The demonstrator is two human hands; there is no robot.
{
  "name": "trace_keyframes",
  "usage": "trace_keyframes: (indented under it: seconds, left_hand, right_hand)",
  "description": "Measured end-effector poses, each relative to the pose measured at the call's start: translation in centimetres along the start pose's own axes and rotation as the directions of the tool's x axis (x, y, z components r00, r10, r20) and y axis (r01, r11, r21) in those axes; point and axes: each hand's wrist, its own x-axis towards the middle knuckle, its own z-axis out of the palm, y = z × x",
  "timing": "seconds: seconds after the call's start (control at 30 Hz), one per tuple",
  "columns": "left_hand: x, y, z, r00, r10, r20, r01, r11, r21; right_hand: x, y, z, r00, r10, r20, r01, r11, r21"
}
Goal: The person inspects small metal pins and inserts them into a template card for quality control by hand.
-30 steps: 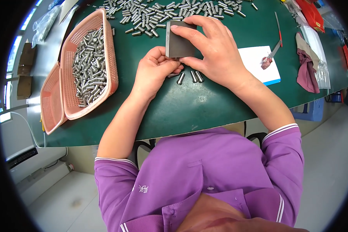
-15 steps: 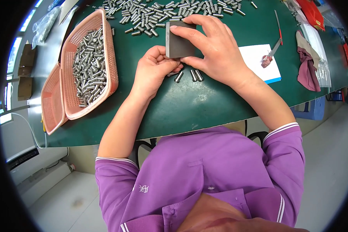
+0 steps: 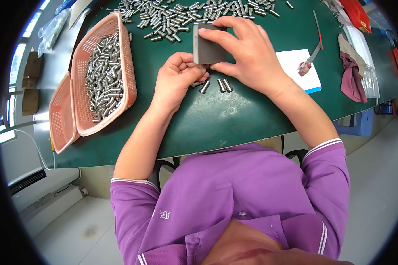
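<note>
A dark grey flat rectangular metal block (image 3: 210, 49) stands tilted above the green table, held by my right hand (image 3: 252, 55) with fingers over its top edge and the thumb low. Close to its lower left corner is my left hand (image 3: 177, 76), fingers curled and thumb pressed in. Whatever that hand pinches is hidden. Just below the hands lie a few short silver metal pins: one pin (image 3: 204, 87) by the left fingertips, and a pair, the nearer pin (image 3: 228, 85) among them, under the block.
A pink perforated basket (image 3: 129, 84) full of similar pins stands at left, beside a smaller pink basket (image 3: 62, 115). A heap of pins (image 3: 172, 17) spreads along the far side. To the right are white paper (image 3: 311, 81), a red-handled tool (image 3: 316, 51) and a maroon cloth (image 3: 353, 79).
The block has shifted slightly right and turned a little, so more of its narrow left edge shows. My right hand moved with it; my left hand stays nearly still.
</note>
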Motion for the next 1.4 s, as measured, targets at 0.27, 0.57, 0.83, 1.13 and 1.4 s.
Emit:
trace_keyframes:
  seconds: [0.27, 0.57, 0.83, 1.13, 1.4]
  left_hand:
    - [0.2, 0.0, 0.0, 1.0, -0.021, -0.012, 0.021, 1.0, -0.013]
    - [-0.1, 0.3, 0.1, 1.0, -0.02, -0.017, 0.02, 1.0, -0.022]
    - [0.0, 0.2, 0.1, 1.0, -0.003, -0.019, 0.003, 1.0, -0.007]
    - [0.0, 0.2, 0.1, 1.0, -0.023, -0.013, 0.022, 0.999, -0.047]
    - [0.0, 0.4, -0.1, 0.999, -0.036, -0.007, 0.036, 0.999, -0.04]
  right_hand:
    - [-0.1, 0.1, -0.2, 1.0, 0.004, -0.006, -0.004, 0.999, 0.037]
    - [-0.6, 1.8, -1.2, 0.999, 0.013, 0.051, -0.009, 0.997, -0.079]
    - [0.5, -0.2, 0.1, 1.0, 0.006, 0.011, -0.006, 0.998, 0.066]
    - [0.2, 0.6, -0.6, 1.0, -0.002, -0.004, 0.002, 0.998, 0.07]
    - [-0.4, 3.1, -1.3, 0.998, 0.0, 0.056, 0.007, 0.991, -0.13]
